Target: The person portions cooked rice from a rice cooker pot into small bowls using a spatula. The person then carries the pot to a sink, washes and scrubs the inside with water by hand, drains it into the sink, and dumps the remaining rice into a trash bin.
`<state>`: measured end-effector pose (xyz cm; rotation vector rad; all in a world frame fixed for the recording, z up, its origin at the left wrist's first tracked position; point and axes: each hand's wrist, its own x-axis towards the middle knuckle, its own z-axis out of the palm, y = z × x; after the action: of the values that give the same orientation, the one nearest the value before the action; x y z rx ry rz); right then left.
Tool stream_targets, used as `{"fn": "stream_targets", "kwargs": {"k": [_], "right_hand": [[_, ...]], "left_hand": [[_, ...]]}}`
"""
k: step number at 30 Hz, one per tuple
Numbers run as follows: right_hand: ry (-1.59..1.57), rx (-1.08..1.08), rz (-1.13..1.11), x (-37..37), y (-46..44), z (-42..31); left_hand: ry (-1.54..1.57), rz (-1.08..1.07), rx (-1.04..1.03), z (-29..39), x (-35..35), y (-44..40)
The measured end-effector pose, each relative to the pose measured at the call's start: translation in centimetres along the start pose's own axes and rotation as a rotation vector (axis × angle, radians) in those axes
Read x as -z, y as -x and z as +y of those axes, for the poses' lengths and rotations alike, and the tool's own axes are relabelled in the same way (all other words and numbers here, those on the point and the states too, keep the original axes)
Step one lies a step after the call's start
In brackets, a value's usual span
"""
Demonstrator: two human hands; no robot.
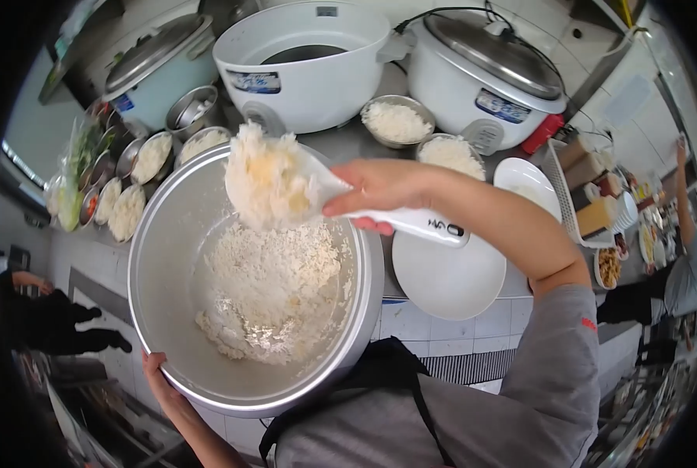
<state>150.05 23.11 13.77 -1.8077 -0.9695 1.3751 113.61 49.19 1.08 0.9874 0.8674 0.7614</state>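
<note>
My right hand (375, 193) is closed around the handle of a white rice paddle (422, 224). A large clump of rice (270, 179), partly yellowish, is heaped on the paddle's blade above the pot. Tilted toward me is the big metal rice pot (165, 257), with loose cooked rice (274, 288) across its bottom. My left hand (157, 373) grips the pot's rim at the lower left; most of its fingers are hidden. A round white plate (450, 277) lies to the right of the pot, below my right forearm.
Behind the pot stand a lidless white rice cooker (301, 86) and lidded cookers on both sides, one at right (473, 86). Bowls of rice (397, 122) are around them. A white basket (563, 191) holds containers at right. Other people stand at far left (52, 320) and far right (676, 265).
</note>
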Motion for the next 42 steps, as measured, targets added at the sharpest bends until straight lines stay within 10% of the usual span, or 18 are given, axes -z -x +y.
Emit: {"fn": "stream_targets", "kwargs": {"k": [14, 26, 42], "right_hand": [[0.013, 0.119, -0.536, -5.3, -6.6, 0.7], [-0.016, 0.038, -0.353, -3.1, -9.2, -0.2], [-0.068, -0.082, 0.091, 1.2, -6.4, 1.2]], "left_hand": [[0.097, 0.148, -0.097, 1.1, 6.1, 7.0], [0.03, 0.169, -0.099, 0.7, 7.3, 3.8], [0.037, 0.208, -0.078, -4.1, -10.3, 1.4]]}}
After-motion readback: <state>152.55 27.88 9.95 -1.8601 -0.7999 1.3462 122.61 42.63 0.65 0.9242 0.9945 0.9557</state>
